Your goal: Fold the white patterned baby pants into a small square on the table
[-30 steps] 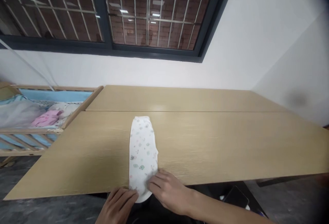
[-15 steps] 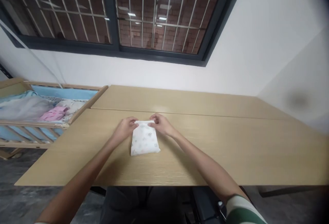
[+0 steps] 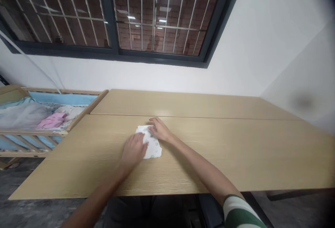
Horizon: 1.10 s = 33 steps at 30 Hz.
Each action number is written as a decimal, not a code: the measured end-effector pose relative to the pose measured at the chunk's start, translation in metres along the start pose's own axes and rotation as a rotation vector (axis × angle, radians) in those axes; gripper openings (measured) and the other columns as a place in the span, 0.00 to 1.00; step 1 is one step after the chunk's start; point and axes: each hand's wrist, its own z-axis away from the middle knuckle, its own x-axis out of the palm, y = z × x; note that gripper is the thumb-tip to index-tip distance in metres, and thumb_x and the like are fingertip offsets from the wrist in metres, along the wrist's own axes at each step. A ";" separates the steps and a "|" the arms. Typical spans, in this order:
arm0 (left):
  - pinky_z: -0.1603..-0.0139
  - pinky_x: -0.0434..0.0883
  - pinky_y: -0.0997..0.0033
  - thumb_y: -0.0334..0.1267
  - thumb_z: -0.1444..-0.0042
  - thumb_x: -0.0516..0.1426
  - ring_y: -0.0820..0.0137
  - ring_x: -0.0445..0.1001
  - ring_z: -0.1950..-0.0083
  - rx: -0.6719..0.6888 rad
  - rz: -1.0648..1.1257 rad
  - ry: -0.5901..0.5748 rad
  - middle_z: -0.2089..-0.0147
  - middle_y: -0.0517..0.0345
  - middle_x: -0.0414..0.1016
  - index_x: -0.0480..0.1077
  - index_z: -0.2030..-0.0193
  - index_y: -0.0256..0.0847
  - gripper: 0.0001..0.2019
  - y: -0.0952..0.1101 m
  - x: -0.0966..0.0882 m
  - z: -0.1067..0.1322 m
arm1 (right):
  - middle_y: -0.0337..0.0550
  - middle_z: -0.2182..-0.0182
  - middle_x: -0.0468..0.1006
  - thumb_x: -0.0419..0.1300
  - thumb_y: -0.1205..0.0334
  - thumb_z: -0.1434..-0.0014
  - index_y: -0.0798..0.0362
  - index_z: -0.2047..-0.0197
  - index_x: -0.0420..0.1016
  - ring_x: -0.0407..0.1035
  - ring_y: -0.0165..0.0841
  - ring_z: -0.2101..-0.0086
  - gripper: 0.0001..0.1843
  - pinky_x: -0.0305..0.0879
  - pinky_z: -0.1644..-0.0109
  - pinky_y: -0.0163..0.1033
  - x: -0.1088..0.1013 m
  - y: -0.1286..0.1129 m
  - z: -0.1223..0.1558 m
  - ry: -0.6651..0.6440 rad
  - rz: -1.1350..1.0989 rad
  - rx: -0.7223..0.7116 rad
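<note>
A folded white cloth [image 3: 154,148] with a small scattered print lies flat on the wooden table in front of me. Spread over its left part is my left hand [image 3: 134,147], palm down with the fingers stretched out, slightly blurred and hiding that side of the cloth. At the upper right corner, my right hand [image 3: 161,130] rests with its thumb on the cloth. Its fingers reach past the far edge, apart from the thumb.
The pale wooden table [image 3: 222,151] extends far to the right, with a seam across its back part. On the left stands a wooden crib [image 3: 101,99] with blue lining, holding a pink cloth [image 3: 53,120] and white netting. Behind are a white wall and a barred window.
My left hand has let go of the cloth's upper left corner and moved down onto its left part. The right hand has stayed near the upper right corner, its fingers more extended.
</note>
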 end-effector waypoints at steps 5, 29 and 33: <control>0.43 0.70 0.44 0.45 0.34 0.52 0.44 0.71 0.40 0.120 -0.308 0.106 0.43 0.33 0.76 0.73 0.42 0.28 0.23 0.038 0.030 0.090 | 0.46 0.27 0.56 0.48 0.52 0.26 0.48 0.27 0.59 0.50 0.38 0.29 0.27 0.50 0.26 0.47 0.011 -0.059 0.046 -0.469 -0.043 -0.384; 0.42 0.73 0.53 0.33 0.33 0.50 0.59 0.78 0.48 0.266 -0.158 -0.011 0.48 0.48 0.81 0.77 0.51 0.40 0.14 -0.019 0.012 0.069 | 0.57 0.35 0.68 0.43 0.51 0.25 0.57 0.32 0.65 0.61 0.45 0.35 0.28 0.54 0.31 0.55 0.005 -0.007 0.002 -0.138 0.294 -0.301; 0.40 0.72 0.54 0.35 0.31 0.50 0.59 0.77 0.45 0.385 -0.094 -0.048 0.45 0.47 0.79 0.77 0.51 0.40 0.14 -0.058 -0.002 0.055 | 0.53 0.49 0.81 0.50 0.47 0.27 0.54 0.43 0.76 0.73 0.44 0.48 0.24 0.65 0.40 0.52 -0.020 -0.024 0.054 -0.255 0.178 -0.258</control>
